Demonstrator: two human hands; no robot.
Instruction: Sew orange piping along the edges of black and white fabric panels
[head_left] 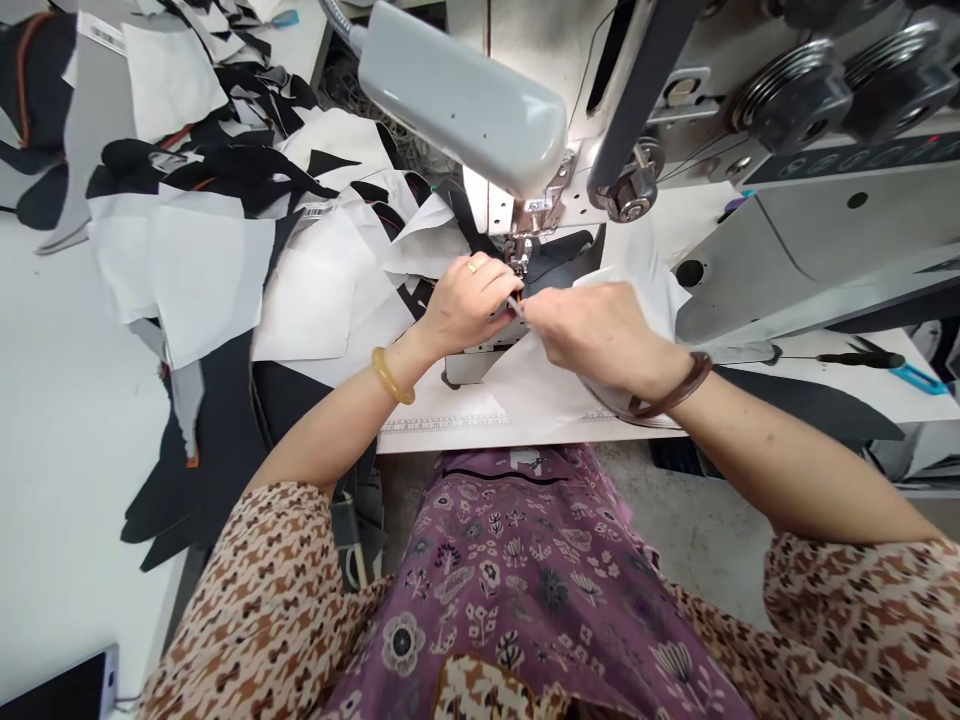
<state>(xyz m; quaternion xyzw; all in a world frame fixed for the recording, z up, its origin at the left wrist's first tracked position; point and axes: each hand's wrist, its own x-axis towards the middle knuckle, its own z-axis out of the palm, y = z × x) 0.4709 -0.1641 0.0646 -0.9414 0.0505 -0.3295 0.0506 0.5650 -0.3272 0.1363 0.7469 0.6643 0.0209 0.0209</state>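
My left hand (472,305), wearing a ring, is closed in a pinch just in front of the needle and presser foot (519,255) of a sewing machine. My right hand (592,332) is closed beside it, the fingertips of both hands nearly touching. Between them shows the end of a narrow greyish strip (515,306) with a touch of orange; most of it is hidden by the fingers. Behind the hands, a dark fabric piece (562,262) lies by the presser foot. A white sheet (637,270) stands up behind my right hand.
A grey lamp head (465,100) hangs low over the needle area. Dark and white cut pieces (307,290) pile up on the left. A printed ruler (442,424) runs along the table's front edge. At right lie a black-handled tool (859,359) and something blue-handled (919,379).
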